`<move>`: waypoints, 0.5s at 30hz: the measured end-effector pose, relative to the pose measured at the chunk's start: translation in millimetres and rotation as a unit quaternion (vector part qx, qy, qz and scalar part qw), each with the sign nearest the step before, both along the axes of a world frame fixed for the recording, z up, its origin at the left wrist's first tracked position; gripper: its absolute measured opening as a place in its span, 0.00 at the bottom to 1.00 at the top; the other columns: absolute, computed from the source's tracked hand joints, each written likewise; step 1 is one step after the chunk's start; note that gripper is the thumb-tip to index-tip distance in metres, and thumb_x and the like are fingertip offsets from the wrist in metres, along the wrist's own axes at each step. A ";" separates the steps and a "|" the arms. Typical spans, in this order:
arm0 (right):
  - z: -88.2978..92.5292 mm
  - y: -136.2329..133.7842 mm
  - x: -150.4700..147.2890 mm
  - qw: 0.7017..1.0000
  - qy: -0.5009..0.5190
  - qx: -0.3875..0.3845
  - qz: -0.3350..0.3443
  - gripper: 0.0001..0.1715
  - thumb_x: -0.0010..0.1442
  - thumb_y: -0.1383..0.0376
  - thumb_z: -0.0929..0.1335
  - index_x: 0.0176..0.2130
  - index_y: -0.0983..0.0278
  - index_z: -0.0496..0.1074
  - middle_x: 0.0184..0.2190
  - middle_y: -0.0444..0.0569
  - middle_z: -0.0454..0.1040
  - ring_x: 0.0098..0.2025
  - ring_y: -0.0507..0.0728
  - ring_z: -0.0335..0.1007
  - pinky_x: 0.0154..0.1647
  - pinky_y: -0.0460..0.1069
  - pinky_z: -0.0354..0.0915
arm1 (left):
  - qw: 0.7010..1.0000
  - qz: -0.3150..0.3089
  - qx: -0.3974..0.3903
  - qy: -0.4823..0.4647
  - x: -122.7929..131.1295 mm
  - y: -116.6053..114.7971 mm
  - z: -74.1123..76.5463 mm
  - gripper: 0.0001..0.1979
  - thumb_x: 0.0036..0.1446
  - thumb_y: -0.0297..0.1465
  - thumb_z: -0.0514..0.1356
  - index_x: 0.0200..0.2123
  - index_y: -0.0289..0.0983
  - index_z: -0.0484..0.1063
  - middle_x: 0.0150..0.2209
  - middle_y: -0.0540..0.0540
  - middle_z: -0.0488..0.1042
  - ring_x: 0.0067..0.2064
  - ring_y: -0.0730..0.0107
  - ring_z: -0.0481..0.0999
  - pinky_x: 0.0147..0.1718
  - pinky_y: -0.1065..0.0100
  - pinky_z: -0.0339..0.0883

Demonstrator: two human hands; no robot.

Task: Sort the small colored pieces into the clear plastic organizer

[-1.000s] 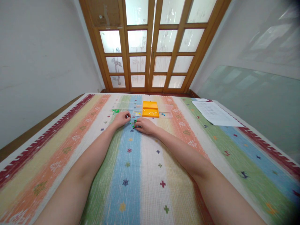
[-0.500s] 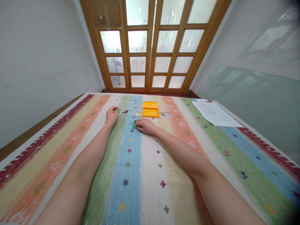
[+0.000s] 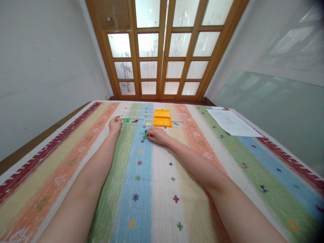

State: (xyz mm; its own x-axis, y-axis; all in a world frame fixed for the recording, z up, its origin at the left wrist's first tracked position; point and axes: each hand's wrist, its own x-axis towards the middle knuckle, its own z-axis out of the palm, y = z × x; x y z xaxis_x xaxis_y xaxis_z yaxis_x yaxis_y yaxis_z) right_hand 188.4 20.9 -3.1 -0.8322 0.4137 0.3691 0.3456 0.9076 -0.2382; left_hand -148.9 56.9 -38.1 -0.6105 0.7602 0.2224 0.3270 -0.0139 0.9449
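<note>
My left hand (image 3: 115, 124) is at the left end of a clear plastic box (image 3: 140, 123), thumb and fingers a little apart, with nothing visible between them. Whether its fingertips touch the box's edge I cannot tell. Small green pieces (image 3: 126, 120) lie in the compartment beside it, and dark brown pieces (image 3: 135, 120) sit one compartment over. My right hand (image 3: 158, 135) rests on the cloth in front of the box, fingers curled down at a small pile of green and dark pieces (image 3: 145, 135). Its fingertips are closed at the pile; what they hold is hidden.
An open orange box (image 3: 162, 115) with small white pieces stands at the clear box's middle. Yellow pieces (image 3: 149, 123) lie left of it, blue pieces (image 3: 176, 124) right. Printed paper (image 3: 230, 122) lies at the right on the striped tablecloth (image 3: 164, 189). Glazed doors (image 3: 162, 64) stand beyond.
My left hand has moved left from over the green pieces to the box's left end, leaving those pieces in plain view. My right hand has stayed at the pile.
</note>
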 end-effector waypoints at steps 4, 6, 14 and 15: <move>0.5 -0.1 0.5 1.000 0.006 -0.003 -0.008 0.07 0.68 0.66 0.68 0.42 0.61 0.77 0.40 0.50 0.76 0.44 0.57 0.67 0.46 0.49 0.59 | 1.000 -0.002 0.005 0.004 3.3 -0.3 1.7 0.22 0.55 0.35 0.61 0.53 0.34 0.77 0.38 0.44 0.79 0.26 0.71 0.71 0.28 0.70 0.66; 2.5 0.7 2.1 1.000 0.018 -0.008 -0.013 0.07 0.68 0.66 0.67 0.42 0.61 0.77 0.40 0.50 0.76 0.44 0.57 0.68 0.47 0.49 0.59 | 1.000 -0.006 0.003 0.017 5.8 -1.0 3.0 0.21 0.55 0.35 0.61 0.51 0.35 0.78 0.38 0.44 0.79 0.27 0.71 0.72 0.29 0.70 0.66; 10.8 36.6 42.2 0.977 0.121 -0.020 -0.175 0.08 0.67 0.64 0.67 0.39 0.63 0.77 0.36 0.51 0.76 0.40 0.58 0.68 0.44 0.50 0.60 | 0.988 -0.104 0.003 0.112 23.1 -9.0 14.0 0.15 0.55 0.34 0.59 0.43 0.36 0.80 0.37 0.44 0.81 0.33 0.68 0.75 0.36 0.68 0.69; 10.0 43.2 51.3 0.970 0.135 -0.014 -0.204 0.09 0.67 0.64 0.66 0.39 0.63 0.77 0.36 0.51 0.76 0.40 0.58 0.68 0.44 0.50 0.60 | 0.984 -0.121 0.001 0.128 26.4 -10.7 15.6 0.15 0.55 0.34 0.59 0.42 0.36 0.80 0.36 0.45 0.81 0.34 0.67 0.75 0.37 0.67 0.69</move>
